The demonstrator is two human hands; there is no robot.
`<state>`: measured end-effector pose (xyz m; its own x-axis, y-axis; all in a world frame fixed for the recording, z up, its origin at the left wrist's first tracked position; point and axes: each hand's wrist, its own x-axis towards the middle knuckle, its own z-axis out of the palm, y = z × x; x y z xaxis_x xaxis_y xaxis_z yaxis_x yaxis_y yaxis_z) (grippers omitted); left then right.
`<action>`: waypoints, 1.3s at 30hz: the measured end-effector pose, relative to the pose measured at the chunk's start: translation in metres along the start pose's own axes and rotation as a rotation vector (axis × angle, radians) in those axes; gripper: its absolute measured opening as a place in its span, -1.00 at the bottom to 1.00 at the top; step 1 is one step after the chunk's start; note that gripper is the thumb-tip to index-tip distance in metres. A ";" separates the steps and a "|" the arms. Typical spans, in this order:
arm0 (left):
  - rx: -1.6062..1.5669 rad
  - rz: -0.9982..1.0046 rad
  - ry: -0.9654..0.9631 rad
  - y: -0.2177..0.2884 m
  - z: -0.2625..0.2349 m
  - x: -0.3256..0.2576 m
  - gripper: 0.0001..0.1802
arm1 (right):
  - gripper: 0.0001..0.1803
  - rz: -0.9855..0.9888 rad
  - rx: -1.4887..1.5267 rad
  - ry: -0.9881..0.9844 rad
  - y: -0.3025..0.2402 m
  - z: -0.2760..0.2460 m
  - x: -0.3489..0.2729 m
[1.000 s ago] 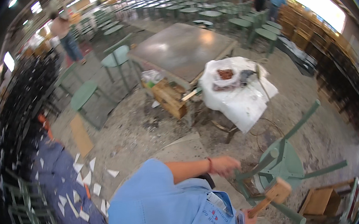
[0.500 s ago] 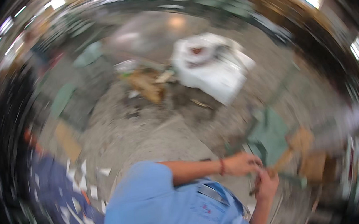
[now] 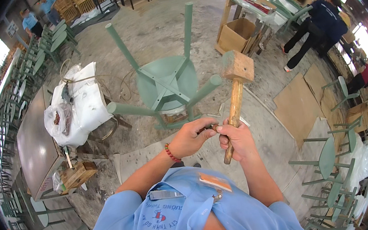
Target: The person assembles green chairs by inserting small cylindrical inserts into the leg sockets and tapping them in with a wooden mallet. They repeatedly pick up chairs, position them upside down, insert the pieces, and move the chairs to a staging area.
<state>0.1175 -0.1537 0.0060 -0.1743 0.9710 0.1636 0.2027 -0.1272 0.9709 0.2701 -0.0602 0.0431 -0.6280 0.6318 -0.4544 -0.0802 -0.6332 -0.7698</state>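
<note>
My right hand (image 3: 239, 139) is closed around the handle of a wooden mallet (image 3: 237, 92), whose blocky head points up and away from me. My left hand (image 3: 193, 137) meets it at the fingertips, pinching a small dark brown piece (image 3: 214, 128) too small to name. Just beyond my hands a green chair or stool (image 3: 167, 81) is upside down, its legs pointing up and outward. Crossed braces span the underside of its round seat. Neither hand touches it, and the mallet head is apart from its nearest right leg.
On the left, a white-covered stand (image 3: 88, 108) bears a plastic bag (image 3: 59, 119) of brown bits, beside a brown-topped table (image 3: 38, 139). A workbench (image 3: 244, 3) with a cardboard box (image 3: 236, 35) stands far right, near a bending person (image 3: 318, 24). Green chairs (image 3: 327, 158) line both sides.
The view has swung and sharpened, bringing the upturned green seat ahead of me. My hands now appear nearer the middle, still together; the mallet, blurred before, now stands upright in my right hand.
</note>
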 end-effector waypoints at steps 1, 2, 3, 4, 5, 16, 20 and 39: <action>-0.020 -0.050 -0.034 -0.001 0.003 0.004 -0.73 | -0.73 -0.009 0.009 0.022 -0.001 -0.003 -0.002; 0.014 0.019 -0.036 -0.003 0.005 0.009 -0.73 | -0.73 -0.018 0.006 0.045 -0.002 -0.007 -0.003; 0.048 0.089 -0.037 -0.005 0.007 0.013 -0.73 | -0.73 -0.027 0.003 0.067 -0.002 -0.011 -0.004; 0.081 0.158 -0.038 -0.008 0.009 0.018 -0.73 | -0.73 -0.036 0.000 0.090 -0.002 -0.015 -0.005; 0.097 0.167 0.022 -0.014 0.006 0.026 -0.73 | -0.74 -0.069 -0.044 0.113 0.000 -0.021 -0.005; -0.205 -0.226 0.036 -0.045 -0.050 0.146 -0.67 | -0.60 -0.492 -0.323 0.109 0.004 -0.054 -0.038; -0.259 -0.240 -0.074 -0.048 -0.046 0.156 -0.63 | -0.47 -0.429 -0.421 0.226 0.031 -0.067 -0.043; -0.083 -0.164 -0.106 -0.053 -0.045 0.155 -0.68 | -0.43 -0.346 -1.195 0.254 -0.070 -0.047 -0.038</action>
<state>0.0365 -0.0057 -0.0124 -0.0950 0.9954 -0.0130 0.0994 0.0225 0.9948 0.3363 -0.0188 0.0928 -0.5377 0.8345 -0.1204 0.6194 0.2941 -0.7280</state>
